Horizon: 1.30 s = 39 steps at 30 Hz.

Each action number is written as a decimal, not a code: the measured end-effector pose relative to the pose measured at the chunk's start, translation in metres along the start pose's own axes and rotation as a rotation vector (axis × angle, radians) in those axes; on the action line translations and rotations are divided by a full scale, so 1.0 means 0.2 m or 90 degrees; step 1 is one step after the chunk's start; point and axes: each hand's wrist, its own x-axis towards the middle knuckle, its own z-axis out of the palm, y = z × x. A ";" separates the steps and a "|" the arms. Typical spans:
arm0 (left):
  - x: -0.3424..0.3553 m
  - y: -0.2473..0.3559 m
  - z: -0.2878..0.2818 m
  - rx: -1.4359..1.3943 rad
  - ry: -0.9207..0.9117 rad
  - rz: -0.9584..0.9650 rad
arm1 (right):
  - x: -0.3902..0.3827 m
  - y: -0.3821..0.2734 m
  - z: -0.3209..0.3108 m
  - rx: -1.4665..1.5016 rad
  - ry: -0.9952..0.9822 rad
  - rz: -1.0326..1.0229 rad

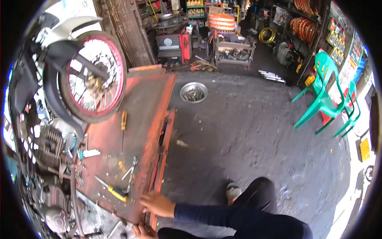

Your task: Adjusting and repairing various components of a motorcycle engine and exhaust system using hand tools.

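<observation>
Beside the edge of a worn red work platform (pixel 139 119), my right hand (pixel 159 204) is open, its fingers reaching onto the rim. My left hand (pixel 144 232) shows only in part at the lower edge, close to the platform's near corner; its visible fingers look apart, with nothing seen in them. A screwdriver with a yellow handle (pixel 118 194) lies just past my right hand. Next to it are a ratchet-like metal tool (pixel 131 175) and a thinner metal tool. Farther off lies a long screwdriver with an amber handle (pixel 124 119). A motorcycle (pixel 51 191) stands along the left.
The motorcycle's pink-rimmed wheel (pixel 119 79) overhangs the platform. On the dark floor (pixel 223 135) sits a metal bowl (pixel 193 93) of small parts. Green plastic chairs (pixel 324 101) stand at right. A red tool cabinet (pixel 186 46) and a parts-filled cart (pixel 234 49) are at the back.
</observation>
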 end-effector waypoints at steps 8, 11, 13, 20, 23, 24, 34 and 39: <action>0.20 0.18 -0.21 0.225 -0.389 -0.082 | -0.47 0.59 -1.44 -0.023 -0.033 0.449; 0.49 0.52 -0.30 0.165 -0.675 -0.208 | -0.68 0.77 -2.13 -0.163 0.211 0.720; 0.72 0.83 -0.31 0.100 -0.713 -0.234 | -0.82 0.86 -2.56 -0.218 0.057 0.876; 1.61 1.88 -0.35 0.001 -0.819 -0.247 | -1.14 1.16 -3.29 -0.341 -0.229 1.089; 1.96 2.16 -0.25 0.030 -0.868 -0.246 | -1.10 1.36 -3.47 -0.316 -0.574 0.935; 2.10 2.22 -0.17 0.036 -0.874 -0.236 | -1.05 1.44 -3.55 -0.290 -0.673 0.773; 4.25 3.35 1.00 -0.414 -0.467 -0.120 | 0.19 2.76 -4.40 0.047 0.204 1.109; 4.42 3.75 1.16 -0.502 -0.543 -0.341 | 0.64 3.87 -4.80 -0.492 -0.246 0.567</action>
